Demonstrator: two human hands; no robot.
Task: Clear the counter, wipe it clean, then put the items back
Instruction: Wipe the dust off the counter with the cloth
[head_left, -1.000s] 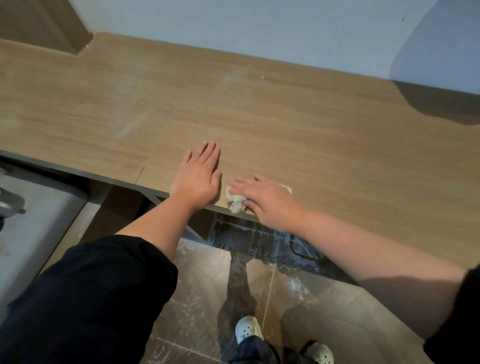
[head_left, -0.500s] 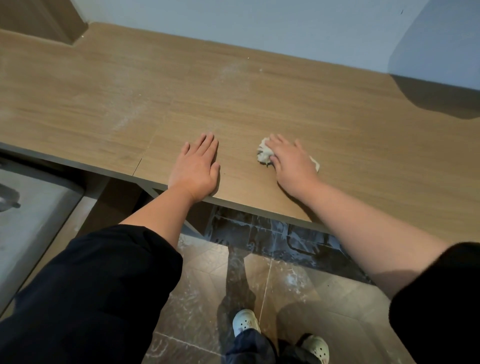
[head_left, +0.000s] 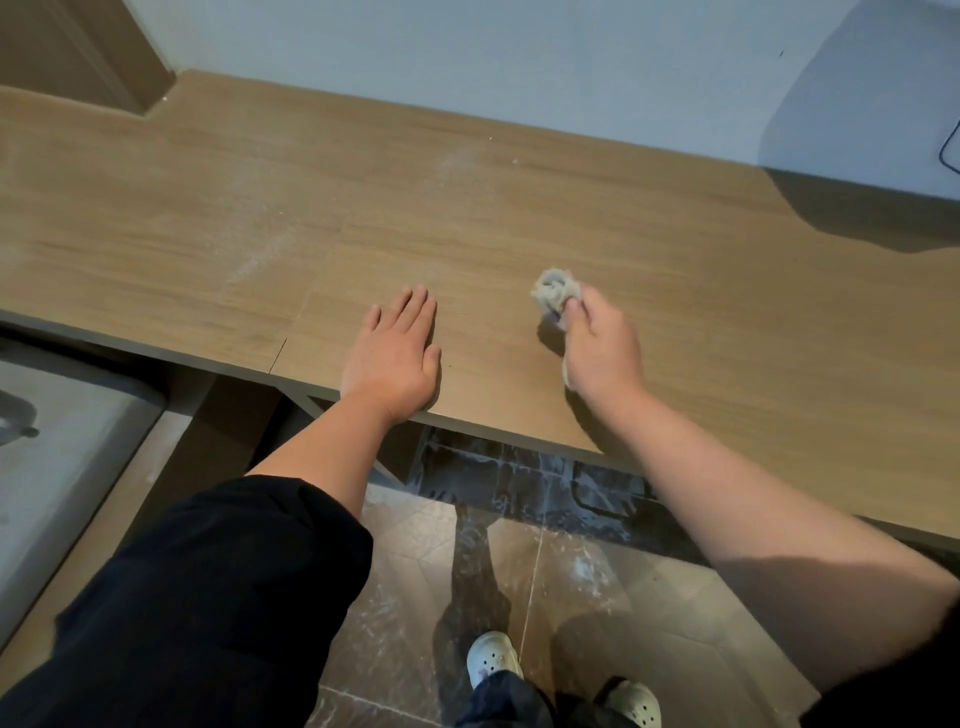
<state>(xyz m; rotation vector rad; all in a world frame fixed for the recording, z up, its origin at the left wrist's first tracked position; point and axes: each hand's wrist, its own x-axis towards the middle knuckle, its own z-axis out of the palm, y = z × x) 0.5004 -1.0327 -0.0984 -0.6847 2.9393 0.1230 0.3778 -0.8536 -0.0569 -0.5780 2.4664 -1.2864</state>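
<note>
While a person stands close to it, the long brown wooden counter (head_left: 519, 208) fills most of the view. It runs from left to right under a pale wall (head_left: 467, 47) on the far side. Below its near edge is a brown tiled floor (head_left: 405, 571) with white smears on it. A black sleeve (head_left: 208, 597) covers the upper left arm at the near left. The left hand (head_left: 395, 358) lies flat on the counter right at the near edge, palm down, fingers straight and close together, holding nothing. The right hand (head_left: 597, 348) is a little apart to the right, its thumb and curled fingers pinching a small crumpled grey-white cloth (head_left: 553, 293). The cloth sticks out on the far side of that hand, over the counter, with a dark shadow under it; I cannot tell if it touches the wood. Two pale shoes (head_left: 491, 657) with holes stand on the floor. To the far left of the left hand, a thin white dusty streak (head_left: 260, 262) marks the wood.
</note>
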